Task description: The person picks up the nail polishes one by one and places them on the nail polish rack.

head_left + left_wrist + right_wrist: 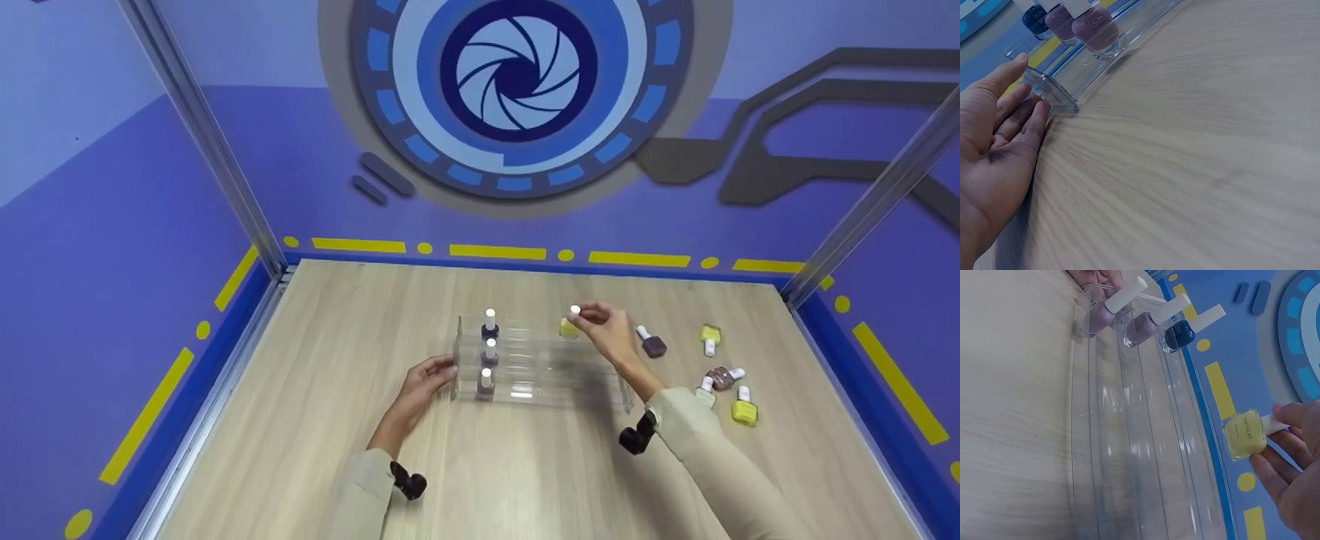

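A clear tiered display rack stands mid-table. My right hand pinches the white cap of a yellow nail polish bottle between thumb and fingers, by the rack's back tier. In the right wrist view the bottle tilts, label showing. At the rack's left end, my left hand touches the side panel with thumb and loosely bent fingers. Along that end stand a dark blue nail polish bottle on the back tier, a mauve one on the middle tier and another mauve one in front.
Right of the rack, loose bottles lie on the table: dark purple, yellow, glittery brownish, pale green and another yellow. Blue-purple panels enclose the table's back and sides.
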Demonstrator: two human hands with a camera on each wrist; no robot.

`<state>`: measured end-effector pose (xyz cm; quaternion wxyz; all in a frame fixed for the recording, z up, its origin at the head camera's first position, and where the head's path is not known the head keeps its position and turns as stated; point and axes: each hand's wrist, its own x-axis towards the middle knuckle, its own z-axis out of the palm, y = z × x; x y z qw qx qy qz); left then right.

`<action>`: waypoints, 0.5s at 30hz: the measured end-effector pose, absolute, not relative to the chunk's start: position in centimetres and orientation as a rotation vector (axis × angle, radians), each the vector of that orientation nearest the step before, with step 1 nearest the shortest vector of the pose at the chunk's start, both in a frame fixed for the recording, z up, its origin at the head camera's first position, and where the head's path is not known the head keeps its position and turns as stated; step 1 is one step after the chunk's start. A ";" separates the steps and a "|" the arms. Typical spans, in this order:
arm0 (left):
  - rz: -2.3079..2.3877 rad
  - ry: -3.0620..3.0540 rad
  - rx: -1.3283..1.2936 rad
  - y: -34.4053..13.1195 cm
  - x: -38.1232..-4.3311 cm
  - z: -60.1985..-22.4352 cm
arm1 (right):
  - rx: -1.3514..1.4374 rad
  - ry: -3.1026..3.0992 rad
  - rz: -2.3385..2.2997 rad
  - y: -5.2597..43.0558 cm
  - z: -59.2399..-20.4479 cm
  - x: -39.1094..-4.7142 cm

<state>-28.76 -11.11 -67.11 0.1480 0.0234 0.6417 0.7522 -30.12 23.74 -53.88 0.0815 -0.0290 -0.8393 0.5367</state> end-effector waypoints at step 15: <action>2.182 1.849 0.039 -10.9 -28.7 -67.0 | -0.127 -2.511 1.609 22.5 -55.9 -31.2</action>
